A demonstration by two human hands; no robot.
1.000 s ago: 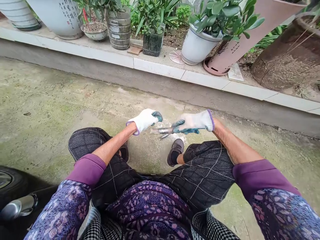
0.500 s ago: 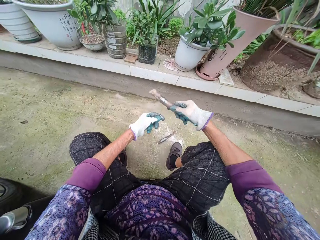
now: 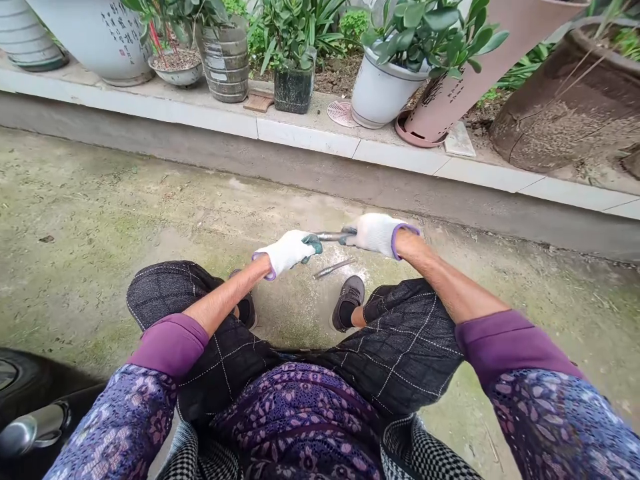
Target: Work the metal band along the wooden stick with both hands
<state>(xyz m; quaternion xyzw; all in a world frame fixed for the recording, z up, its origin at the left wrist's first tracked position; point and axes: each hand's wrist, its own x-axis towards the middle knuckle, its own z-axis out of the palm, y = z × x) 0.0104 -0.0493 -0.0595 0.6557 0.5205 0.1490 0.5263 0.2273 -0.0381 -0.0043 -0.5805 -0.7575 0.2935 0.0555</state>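
Observation:
A slim brush-like tool (image 3: 330, 237), with a silvery band and a brownish-grey handle, lies level between my gloved hands. My right hand (image 3: 373, 235), in a white glove with green-coated fingers, is closed on its handle end. At the other end, my left hand (image 3: 295, 250) has its fingers closed around the tip, which they hide. Below them on the ground rests a thin grey metal rod (image 3: 334, 268), perhaps a chisel, with white powder (image 3: 357, 259) scattered around it.
A low tiled ledge (image 3: 305, 137) runs across the front, carrying several potted plants, among them a white pot (image 3: 383, 93) and a tilted brown pot (image 3: 555, 100). My shoe (image 3: 349, 301) is close to the rod. A dark object with a silvery cylinder (image 3: 35, 430) stands at lower left.
The tool has come down from its raised, slanted position to lie level. My left hand, previously apart from it with loose fingers, has closed on its tip. The view has tilted slightly downward.

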